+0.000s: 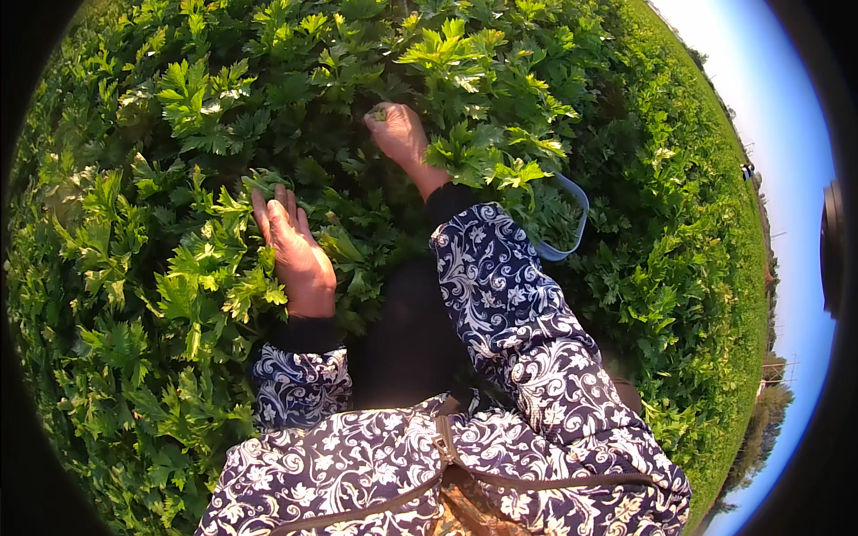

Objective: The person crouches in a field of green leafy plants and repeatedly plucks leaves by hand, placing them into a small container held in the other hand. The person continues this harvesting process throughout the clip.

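Note:
Dense celery-like plants [348, 47] with lobed green leaves surround both hands. My left hand [295, 254] lies with its fingers stretched out against a clump of leaves [268, 179]; its back faces the camera and it does not close around anything visible. Farther forward and to the right, my right hand [400, 136] is curled into a loose fist. A small bit of green plant [380, 114] shows between its thumb and fingers. What lies beneath that hand, down among the stems, is in shadow and hidden.
Beside my right forearm a pale blue plastic container [582, 214] holds green leaves, its lower part hidden by foliage. My dark-clad leg [419, 321] is between the plants. The field runs to the horizon at right, where a distant figure [747, 171] stands near trees [764, 422].

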The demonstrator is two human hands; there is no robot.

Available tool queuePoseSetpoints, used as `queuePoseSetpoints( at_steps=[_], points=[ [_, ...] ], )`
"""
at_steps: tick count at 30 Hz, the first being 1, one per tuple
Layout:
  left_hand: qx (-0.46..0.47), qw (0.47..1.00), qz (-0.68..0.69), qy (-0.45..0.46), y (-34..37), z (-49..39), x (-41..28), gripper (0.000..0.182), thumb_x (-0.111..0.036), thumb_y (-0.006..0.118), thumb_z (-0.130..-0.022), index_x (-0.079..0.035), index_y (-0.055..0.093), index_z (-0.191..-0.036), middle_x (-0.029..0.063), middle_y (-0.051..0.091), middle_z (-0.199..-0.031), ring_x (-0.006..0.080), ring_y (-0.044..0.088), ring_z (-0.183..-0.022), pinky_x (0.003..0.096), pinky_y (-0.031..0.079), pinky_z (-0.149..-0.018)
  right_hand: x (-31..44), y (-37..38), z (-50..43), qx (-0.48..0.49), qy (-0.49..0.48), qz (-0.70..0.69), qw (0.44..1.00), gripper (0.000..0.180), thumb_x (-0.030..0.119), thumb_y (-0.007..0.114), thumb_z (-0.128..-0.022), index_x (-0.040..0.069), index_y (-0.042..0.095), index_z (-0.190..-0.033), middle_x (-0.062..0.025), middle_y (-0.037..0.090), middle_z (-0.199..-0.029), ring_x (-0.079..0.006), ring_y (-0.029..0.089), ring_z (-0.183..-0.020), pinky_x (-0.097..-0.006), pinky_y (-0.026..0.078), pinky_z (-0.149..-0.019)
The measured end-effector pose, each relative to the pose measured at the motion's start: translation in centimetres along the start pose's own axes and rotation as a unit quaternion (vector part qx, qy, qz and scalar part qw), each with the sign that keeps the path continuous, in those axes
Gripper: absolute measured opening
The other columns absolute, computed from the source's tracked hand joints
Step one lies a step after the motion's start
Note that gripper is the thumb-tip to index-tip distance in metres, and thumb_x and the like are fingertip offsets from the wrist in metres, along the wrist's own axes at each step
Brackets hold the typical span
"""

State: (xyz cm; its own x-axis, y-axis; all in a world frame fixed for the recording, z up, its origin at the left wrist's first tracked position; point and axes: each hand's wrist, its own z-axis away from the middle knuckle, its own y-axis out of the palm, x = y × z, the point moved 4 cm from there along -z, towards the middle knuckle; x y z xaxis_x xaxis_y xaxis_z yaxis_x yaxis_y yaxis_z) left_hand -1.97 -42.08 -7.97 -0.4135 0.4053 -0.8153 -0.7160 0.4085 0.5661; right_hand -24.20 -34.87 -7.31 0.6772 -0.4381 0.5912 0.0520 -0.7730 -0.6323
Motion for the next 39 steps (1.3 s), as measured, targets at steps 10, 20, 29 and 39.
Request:
queuePoseSetpoints(
  at_steps=[10, 20, 29, 39],
  points=[
    [-0.010, 1.000, 0.010, 0.001, -0.3, 0.5, -0.1, 0.064, -0.037, 0.039, -0.099, -0.011, 0.010, -0.149, 0.0219, 0.023, -0.150, 0.0318, 0.022, -0.140, 0.0419, 0.010, -0.115, -2.6, 7.2, -1.9, 0.243, 0.143, 0.253, 0.926, 0.031, 0.018, 0.054, -0.081, 0.008, 0.063, -0.109, -0.0180, 0.064, -0.110, -0.0346, 0.062, -0.103, -0.0458, 0.050, -0.085],
    [0.006, 1.000, 0.028, 0.002, 0.3, 0.5, -0.1, 0.065, -0.038, 0.040, -0.099, -0.010, 0.009, -0.149, 0.0218, 0.022, -0.150, 0.0314, 0.021, -0.141, 0.0413, 0.010, -0.115, -4.2, 5.5, -1.7, 0.144, 0.103, 0.013, 0.984, 0.028, 0.029, 0.061, -0.083, 0.003, 0.064, -0.095, -0.0123, 0.067, -0.092, -0.0258, 0.064, -0.079, -0.0380, 0.050, -0.071],
    [-0.005, 1.000, 0.026, 0.011, 0.0, 0.4, 0.2, 0.063, -0.038, 0.039, -0.099, -0.011, 0.011, -0.149, 0.0215, 0.025, -0.149, 0.0313, 0.023, -0.140, 0.0417, 0.011, -0.115, 0.6, 4.7, -2.7, 0.243, 0.080, 0.062, 0.965, 0.047, 0.042, 0.066, -0.079, -0.003, 0.064, -0.092, -0.0208, 0.065, -0.091, -0.0348, 0.063, -0.089, -0.0422, 0.048, -0.079],
    [-0.014, 1.000, 0.007, 0.010, -0.2, 0.8, -0.3, 0.063, -0.038, 0.039, -0.099, -0.010, 0.012, -0.149, 0.0223, 0.025, -0.149, 0.0307, 0.024, -0.140, 0.0414, 0.012, -0.114, -1.1, 12.5, -0.6, 0.347, 0.253, 0.004, 0.903, 0.049, 0.036, 0.070, -0.078, 0.000, 0.062, -0.112, -0.0203, 0.063, -0.111, -0.0330, 0.061, -0.101, -0.0371, 0.048, -0.086]
  ],
)
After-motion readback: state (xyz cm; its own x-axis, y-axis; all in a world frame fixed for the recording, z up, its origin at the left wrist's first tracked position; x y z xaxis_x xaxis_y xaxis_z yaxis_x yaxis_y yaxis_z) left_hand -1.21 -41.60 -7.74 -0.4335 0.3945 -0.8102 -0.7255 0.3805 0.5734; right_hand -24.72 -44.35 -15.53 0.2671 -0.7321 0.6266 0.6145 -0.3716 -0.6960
